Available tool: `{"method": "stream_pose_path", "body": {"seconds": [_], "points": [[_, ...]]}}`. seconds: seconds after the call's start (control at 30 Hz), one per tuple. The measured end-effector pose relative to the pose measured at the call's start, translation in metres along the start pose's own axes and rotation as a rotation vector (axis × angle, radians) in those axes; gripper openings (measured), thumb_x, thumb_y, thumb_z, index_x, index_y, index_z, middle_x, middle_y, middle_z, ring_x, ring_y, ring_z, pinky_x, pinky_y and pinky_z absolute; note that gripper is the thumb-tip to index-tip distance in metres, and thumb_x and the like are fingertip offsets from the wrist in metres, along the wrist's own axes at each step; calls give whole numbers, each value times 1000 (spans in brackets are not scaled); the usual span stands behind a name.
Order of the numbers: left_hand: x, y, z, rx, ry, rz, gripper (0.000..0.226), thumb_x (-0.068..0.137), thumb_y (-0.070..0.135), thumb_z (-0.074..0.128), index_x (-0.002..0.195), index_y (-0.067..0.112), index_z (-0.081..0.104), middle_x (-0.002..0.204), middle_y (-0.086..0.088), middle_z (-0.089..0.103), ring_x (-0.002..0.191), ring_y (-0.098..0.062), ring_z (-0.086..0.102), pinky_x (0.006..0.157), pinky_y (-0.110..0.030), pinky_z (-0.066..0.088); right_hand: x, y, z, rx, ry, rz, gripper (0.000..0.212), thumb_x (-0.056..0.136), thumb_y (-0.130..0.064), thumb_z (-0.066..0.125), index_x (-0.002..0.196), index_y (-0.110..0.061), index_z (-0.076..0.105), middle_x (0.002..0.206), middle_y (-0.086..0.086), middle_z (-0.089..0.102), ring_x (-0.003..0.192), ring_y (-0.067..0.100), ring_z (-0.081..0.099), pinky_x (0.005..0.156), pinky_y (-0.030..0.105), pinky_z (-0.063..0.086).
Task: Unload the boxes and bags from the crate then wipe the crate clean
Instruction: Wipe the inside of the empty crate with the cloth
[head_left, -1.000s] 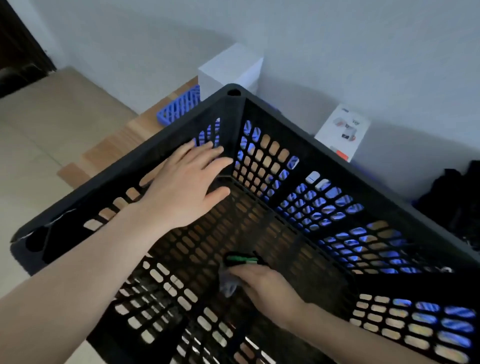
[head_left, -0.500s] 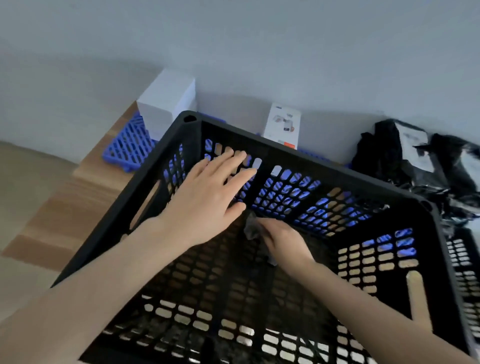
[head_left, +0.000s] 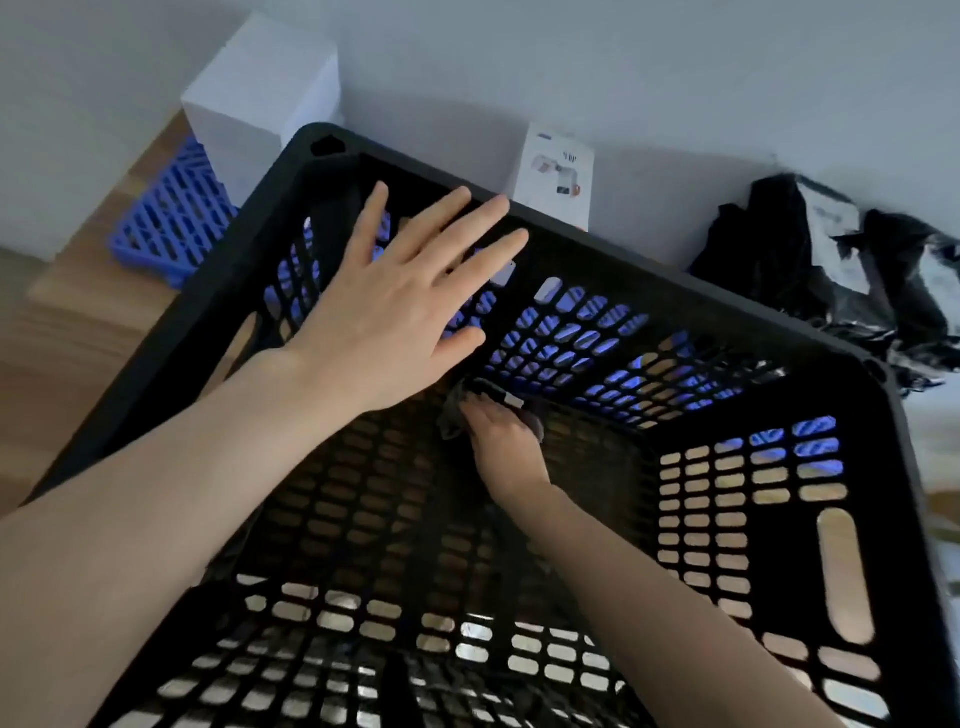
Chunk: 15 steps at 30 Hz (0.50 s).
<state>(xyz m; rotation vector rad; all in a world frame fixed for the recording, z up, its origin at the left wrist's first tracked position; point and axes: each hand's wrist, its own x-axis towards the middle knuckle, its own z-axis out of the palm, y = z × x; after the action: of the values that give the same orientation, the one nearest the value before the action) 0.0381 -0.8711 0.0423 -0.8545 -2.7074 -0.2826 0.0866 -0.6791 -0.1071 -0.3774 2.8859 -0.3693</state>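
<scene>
Crate, black and slotted, sits on the wooden surface by the wall. Your left hand lies flat against its far side, grip wide. Your right hand, deep inside, has its grip closed around a dark cloth.

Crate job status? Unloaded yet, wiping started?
Unloading looks done: the crate holds no boxes or bags; white box, printed box and black bags sit outside it. In hand: right hand holds a cloth at the far wall's foot, left hand braces flat above. Remaining: more wiping, extent unclear.
</scene>
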Motion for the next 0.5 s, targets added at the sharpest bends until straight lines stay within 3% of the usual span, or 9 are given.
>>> {"method": "stream_pose_path", "body": {"seconds": [0.13, 0.23, 0.33, 0.5], "points": [[-1, 0, 1, 12, 13, 17, 72, 91, 40, 53, 154, 23, 24, 164, -3, 9, 151, -26, 10, 117, -63, 10, -43, -11, 3, -24, 12, -175, 40, 83, 0, 63, 122, -7, 64, 125, 12, 64, 118, 28, 60, 94, 39, 50], [-3, 1, 3, 23, 4, 23, 72, 91, 38, 57, 154, 23, 25, 165, -4, 5, 151, -27, 5, 117, -62, 10, -88, -25, 0, -66, -314, -247, 43, 92, -8, 48, 133, -18, 53, 137, 4, 55, 125, 23, 52, 98, 43, 46], [-1, 1, 5, 26, 18, 36, 72, 91, 37, 58, 154, 23, 25, 165, -4, 5, 151, -27, 6, 117, -62, 10, -120, -38, -1, -150, -556, -444, 37, 95, -12, 43, 129, -21, 52, 128, 2, 57, 116, 27, 55, 90, 42, 49], [0, -2, 5, 27, 24, 38, 73, 92, 36, 58, 154, 24, 23, 165, -3, 4, 151, -26, 6, 118, -61, 8, -120, -47, -21, 29, -643, -399, 30, 98, -19, 48, 125, -21, 60, 122, 4, 64, 112, 26, 58, 89, 36, 47]]}}
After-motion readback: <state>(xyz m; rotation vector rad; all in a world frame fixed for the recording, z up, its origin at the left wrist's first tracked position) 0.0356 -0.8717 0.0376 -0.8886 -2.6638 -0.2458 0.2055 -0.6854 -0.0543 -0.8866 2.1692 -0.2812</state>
